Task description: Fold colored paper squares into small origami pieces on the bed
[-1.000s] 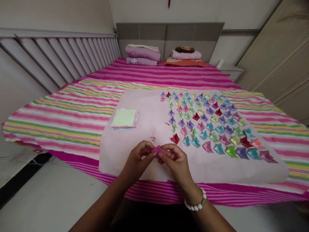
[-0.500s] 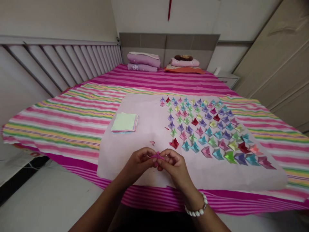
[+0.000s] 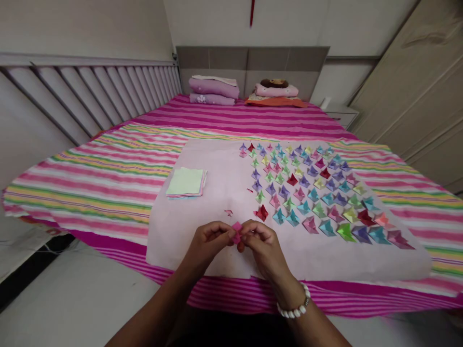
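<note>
- My left hand (image 3: 211, 243) pinches a small folded pink paper (image 3: 237, 226) between thumb and fingers, gripping its left side.
- My right hand (image 3: 262, 243) grasps the same paper from its right side, the fingertips of both hands nearly meeting; a bracelet of white beads (image 3: 292, 314) circles that wrist.
- The pink paper is in front of me, over the near part of a large pale sheet (image 3: 343, 262) spread on the bed.
- Just beyond my hands lie red scraps (image 3: 228, 213), and a thin red sliver (image 3: 250, 190) rests a little farther off.
- To the left on the sheet sits a stack of square papers (image 3: 185, 181), pale green on top, with pink and blue edges showing beneath.
- To the right, many pointed folded papers (image 3: 320, 209) stand in loose rows, in purple, blue, green, yellow, pink and red.
- Under the sheet runs a striped bedcover (image 3: 90, 178) in pink, white, yellow and green, with magenta stripes at the far and near ends.
- At the far end, folded purple bedding (image 3: 213, 89) and a pink-and-orange pile (image 3: 277, 91) rest before a grey headboard (image 3: 213, 60).
- A white slatted rail (image 3: 108, 82) lines the left; a white nightstand (image 3: 340, 117) stands at the far right.
</note>
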`<state>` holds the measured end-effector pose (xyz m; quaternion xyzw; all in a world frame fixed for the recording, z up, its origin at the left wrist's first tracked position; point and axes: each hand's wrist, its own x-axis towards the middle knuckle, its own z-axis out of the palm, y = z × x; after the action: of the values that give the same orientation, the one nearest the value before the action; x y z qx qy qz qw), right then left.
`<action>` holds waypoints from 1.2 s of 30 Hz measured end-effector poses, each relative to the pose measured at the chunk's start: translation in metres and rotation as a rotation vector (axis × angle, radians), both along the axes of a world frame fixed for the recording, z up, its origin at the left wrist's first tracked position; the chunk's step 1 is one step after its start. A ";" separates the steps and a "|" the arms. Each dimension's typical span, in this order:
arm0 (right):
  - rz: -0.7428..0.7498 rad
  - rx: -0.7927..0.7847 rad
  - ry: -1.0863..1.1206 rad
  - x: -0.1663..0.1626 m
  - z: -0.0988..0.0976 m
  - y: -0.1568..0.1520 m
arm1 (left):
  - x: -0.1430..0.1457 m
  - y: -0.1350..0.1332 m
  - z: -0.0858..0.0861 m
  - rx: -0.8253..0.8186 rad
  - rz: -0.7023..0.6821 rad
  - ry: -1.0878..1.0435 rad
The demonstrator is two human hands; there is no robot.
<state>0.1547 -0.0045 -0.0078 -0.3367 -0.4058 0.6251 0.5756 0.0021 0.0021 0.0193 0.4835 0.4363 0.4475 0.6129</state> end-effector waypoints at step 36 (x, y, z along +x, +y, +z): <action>-0.241 0.424 -0.631 0.005 0.008 -0.003 | -0.005 -0.001 -0.013 0.482 0.028 0.485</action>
<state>0.1596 -0.0076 0.0006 -0.4312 -0.6402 0.3212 0.5487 -0.0025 0.0015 0.0060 0.7007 0.4578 0.4179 0.3532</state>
